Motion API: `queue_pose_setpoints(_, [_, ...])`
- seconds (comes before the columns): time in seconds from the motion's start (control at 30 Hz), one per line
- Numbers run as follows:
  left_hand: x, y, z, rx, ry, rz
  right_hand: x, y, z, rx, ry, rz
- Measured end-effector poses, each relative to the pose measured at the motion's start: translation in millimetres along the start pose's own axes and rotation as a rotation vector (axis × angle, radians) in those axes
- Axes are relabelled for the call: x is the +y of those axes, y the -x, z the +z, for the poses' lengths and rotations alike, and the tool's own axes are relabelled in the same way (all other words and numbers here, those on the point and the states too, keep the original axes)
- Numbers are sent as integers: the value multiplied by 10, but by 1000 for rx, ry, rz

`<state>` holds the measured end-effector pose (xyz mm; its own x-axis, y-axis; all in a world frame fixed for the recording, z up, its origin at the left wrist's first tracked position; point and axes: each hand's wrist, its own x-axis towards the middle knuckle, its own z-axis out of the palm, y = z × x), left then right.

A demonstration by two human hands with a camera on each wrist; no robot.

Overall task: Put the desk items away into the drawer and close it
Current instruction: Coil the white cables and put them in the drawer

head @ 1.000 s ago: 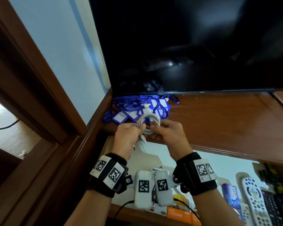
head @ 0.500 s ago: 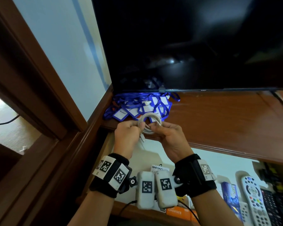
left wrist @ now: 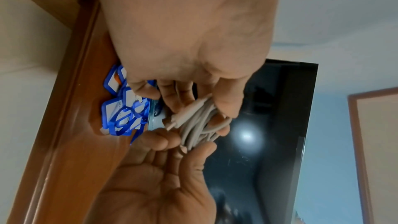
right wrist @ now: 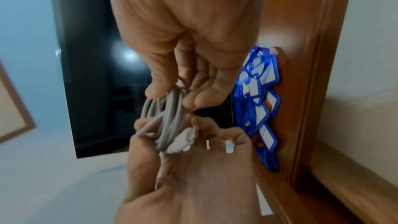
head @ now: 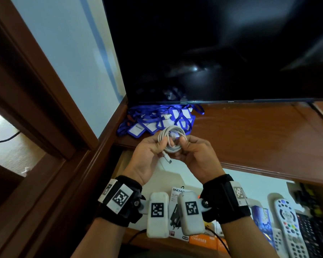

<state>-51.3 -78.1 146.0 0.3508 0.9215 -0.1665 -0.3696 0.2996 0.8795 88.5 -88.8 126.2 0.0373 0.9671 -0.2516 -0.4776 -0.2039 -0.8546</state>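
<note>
Head view: at 6 o'clock the open drawer [head: 250, 185] is seen, with charger boxes [head: 203, 240] at its near edge and remote controls [head: 289, 226] at 4 o'clock. Just above the drawer, both hands are raised together at centre frame. A coiled white cable [head: 171, 139] is pinched on its left side by the left hand [head: 147, 157], thumb curled over the strands, and gripped on its right side by the right hand [head: 196, 157]. One plug end hangs below the coil, between the palms. In both wrist views the coil is seen clamped between curled fingers and thumbs. Beyond the hands, at 12 o'clock, a pile of blue lanyard badges [head: 157, 121] lies on the wooden desk [head: 250, 138] by the wall corner. Farthest back, a dark television screen [head: 222, 49] is noted.
</note>
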Motion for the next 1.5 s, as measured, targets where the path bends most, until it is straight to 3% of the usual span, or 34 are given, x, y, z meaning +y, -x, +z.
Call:
queue_pose_setpoints(0.13, [-5, -13, -15, -87, 7, -120, 18, -2, -28, 23, 62, -8])
queue_pose_setpoints(0.27, [-83, -69, -14, 81, -173, -176, 8, -4, -63, 92, 142, -43])
queue_pose_setpoints(0.4, [-140, -109, -41, 290, -545, -28, -11, -14, -117, 171, 208, -65])
queue_pose_setpoints(0.5, [-170, -83, -16, 512, -825, 214, -3, -1, -110, 216, 281, -99])
queue_pose_setpoints(0.57, [-169, -64, 39, 517, -901, 345, 12, 0, -97, 248, 298, -121])
queue_pose_setpoints(0.67, [-191, -42, 77, 476, -937, 426, 23, 11, -97, 274, 291, -125])
queue_pose_setpoints(0.8, [-192, 1, 76, 354, -792, 373, 17, 22, -160, 292, 228, -98])
queue_pose_setpoints(1.03, [-175, -3, 11, 266, -123, 156, -12, 24, -157, 262, 158, -97])
queue_pose_setpoints(1.2, [-115, 70, -9, 115, 116, 180, -41, 32, -144, 202, 102, -64])
queue_pose_setpoints(1.27, [-92, 63, -6, 148, 131, 166, -32, 37, -147, 187, 100, -60])
queue_pose_setpoints(1.5, [-90, -26, -78, 512, 15, 41, -40, 66, -128, 181, 201, -154])
